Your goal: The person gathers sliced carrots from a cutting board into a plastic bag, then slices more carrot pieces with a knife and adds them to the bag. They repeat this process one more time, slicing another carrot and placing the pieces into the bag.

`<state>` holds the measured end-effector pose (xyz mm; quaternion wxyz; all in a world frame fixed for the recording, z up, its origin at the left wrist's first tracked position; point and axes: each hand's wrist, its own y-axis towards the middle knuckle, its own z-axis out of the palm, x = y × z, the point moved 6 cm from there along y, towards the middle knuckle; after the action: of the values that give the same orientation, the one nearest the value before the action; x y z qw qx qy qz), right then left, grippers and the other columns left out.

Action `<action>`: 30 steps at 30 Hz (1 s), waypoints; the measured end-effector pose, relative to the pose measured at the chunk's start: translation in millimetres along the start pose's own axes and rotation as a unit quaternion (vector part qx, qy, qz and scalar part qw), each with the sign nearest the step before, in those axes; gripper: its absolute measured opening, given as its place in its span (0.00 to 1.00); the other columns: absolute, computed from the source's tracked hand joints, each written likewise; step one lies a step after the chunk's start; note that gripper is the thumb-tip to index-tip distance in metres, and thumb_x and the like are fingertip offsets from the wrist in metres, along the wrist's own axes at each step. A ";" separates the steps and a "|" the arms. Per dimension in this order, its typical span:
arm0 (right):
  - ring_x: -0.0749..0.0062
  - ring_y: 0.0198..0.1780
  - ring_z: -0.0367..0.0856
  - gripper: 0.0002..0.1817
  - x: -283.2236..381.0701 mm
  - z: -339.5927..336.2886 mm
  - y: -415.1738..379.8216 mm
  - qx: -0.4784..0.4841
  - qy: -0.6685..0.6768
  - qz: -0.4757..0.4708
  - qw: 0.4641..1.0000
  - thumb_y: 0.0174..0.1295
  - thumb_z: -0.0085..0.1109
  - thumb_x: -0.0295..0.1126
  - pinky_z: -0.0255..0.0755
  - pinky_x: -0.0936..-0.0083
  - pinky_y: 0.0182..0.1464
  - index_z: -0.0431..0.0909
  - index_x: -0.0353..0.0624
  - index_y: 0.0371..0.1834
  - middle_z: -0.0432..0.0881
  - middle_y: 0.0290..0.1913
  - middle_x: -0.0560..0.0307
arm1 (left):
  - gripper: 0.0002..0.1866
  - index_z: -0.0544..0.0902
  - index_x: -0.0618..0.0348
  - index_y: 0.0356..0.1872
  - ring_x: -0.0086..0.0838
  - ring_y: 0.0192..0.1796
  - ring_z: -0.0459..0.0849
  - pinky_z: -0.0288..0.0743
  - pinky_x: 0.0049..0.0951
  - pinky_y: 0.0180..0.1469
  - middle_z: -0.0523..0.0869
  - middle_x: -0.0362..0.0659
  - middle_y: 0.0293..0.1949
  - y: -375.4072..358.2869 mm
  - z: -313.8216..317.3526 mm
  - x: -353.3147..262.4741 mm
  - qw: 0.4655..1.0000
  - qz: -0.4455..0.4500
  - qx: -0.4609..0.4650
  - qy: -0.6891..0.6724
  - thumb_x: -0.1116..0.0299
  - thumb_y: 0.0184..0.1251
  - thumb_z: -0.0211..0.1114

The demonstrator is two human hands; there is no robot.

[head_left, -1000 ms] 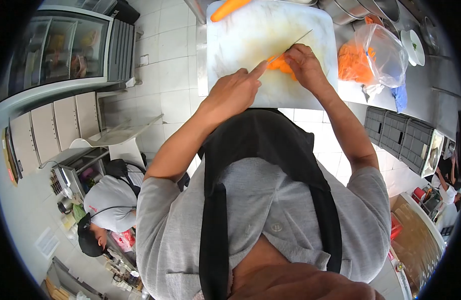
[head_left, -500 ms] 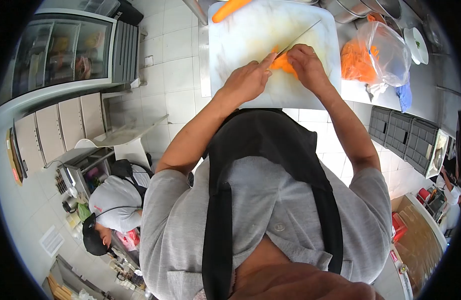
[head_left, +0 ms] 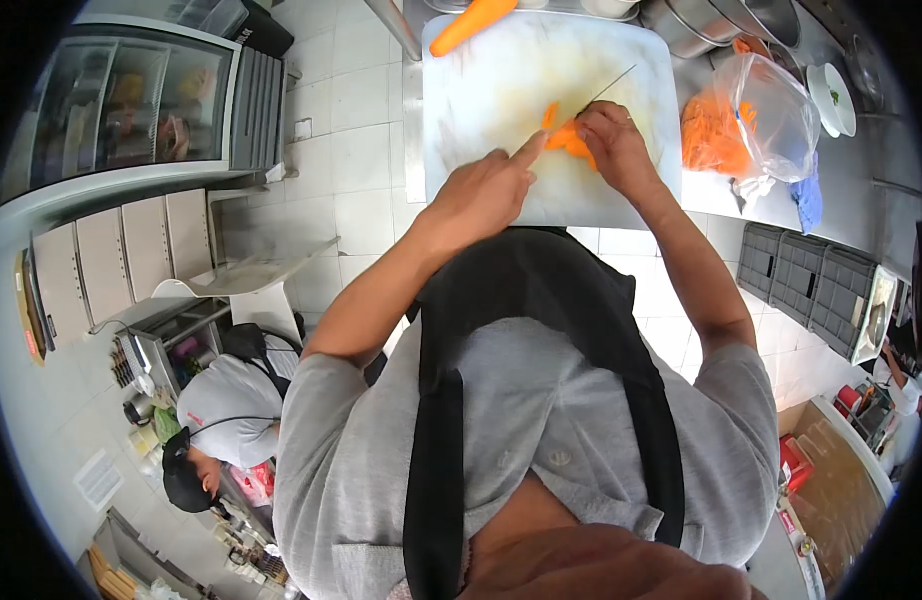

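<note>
A knife (head_left: 611, 88) lies over the white cutting board (head_left: 501, 85), its thin blade pointing up and right. My left hand (head_left: 484, 193) is closed around its handle, the index finger stretched along the spine. The handle itself is hidden in the hand. Under the blade and beside it are orange carrot pieces (head_left: 572, 142); one slice (head_left: 550, 115) lies on the blade's left side. My right hand (head_left: 618, 145) presses bent fingers on the carrot pieces, close to the blade. At the board's far left corner rests a peeled carrot (head_left: 473, 25).
Right of the board stands a clear plastic bag (head_left: 776, 110) with shredded carrot (head_left: 716, 135), near a blue cloth (head_left: 807, 192). Metal pots (head_left: 681, 28) and a white bowl (head_left: 831, 95) are behind. Grey crates (head_left: 806, 285) stand lower right. Another person (head_left: 236, 405) works at left.
My left hand has drawn back slightly toward me with the knife, and less blade shows. A carrot slice now lies apart on the left. My right hand has barely moved.
</note>
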<state>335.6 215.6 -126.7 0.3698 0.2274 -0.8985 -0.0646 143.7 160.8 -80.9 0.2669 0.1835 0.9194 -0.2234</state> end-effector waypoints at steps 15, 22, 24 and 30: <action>0.51 0.50 0.80 0.11 -17.2 -0.9 -1.0 -0.014 0.052 0.086 0.995 0.60 0.66 0.25 0.76 0.63 0.53 0.81 0.40 0.45 0.80 0.47 0.48 | 0.32 0.59 0.50 0.79 0.54 0.49 0.83 0.75 0.47 0.54 0.84 0.61 0.45 41.8 28.4 14.7 0.992 0.073 -0.077 -0.071 0.65 0.77 0.54; 0.52 0.49 0.81 0.10 -18.6 -1.5 -4.1 -0.008 0.073 0.099 0.992 0.60 0.65 0.24 0.76 0.64 0.52 0.81 0.41 0.45 0.81 0.45 0.50 | 0.31 0.60 0.50 0.78 0.56 0.48 0.83 0.75 0.49 0.54 0.83 0.61 0.45 4.9 5.6 -9.9 0.999 -0.026 0.036 -0.008 0.66 0.76 0.54; 0.52 0.49 0.81 0.10 -18.4 -0.1 -3.5 -0.012 0.075 0.090 0.993 0.60 0.65 0.24 0.76 0.64 0.52 0.82 0.41 0.45 0.81 0.45 0.50 | 0.31 0.60 0.49 0.78 0.56 0.47 0.83 0.75 0.49 0.54 0.82 0.62 0.42 35.9 21.0 0.5 0.995 0.055 -0.069 -0.048 0.67 0.76 0.54; 0.52 0.49 0.81 0.09 -18.8 -0.2 -5.1 -0.026 0.088 0.099 0.991 0.61 0.64 0.24 0.76 0.64 0.52 0.82 0.41 0.44 0.82 0.45 0.50 | 0.32 0.58 0.49 0.79 0.55 0.49 0.83 0.75 0.49 0.54 0.83 0.62 0.43 -1.0 -7.3 -15.1 0.999 -0.013 0.035 -0.006 0.67 0.76 0.54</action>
<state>349.3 219.6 -139.9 0.4578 0.1326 -0.8786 -0.0308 152.2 160.5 -66.5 0.2630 0.1789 0.9118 -0.2599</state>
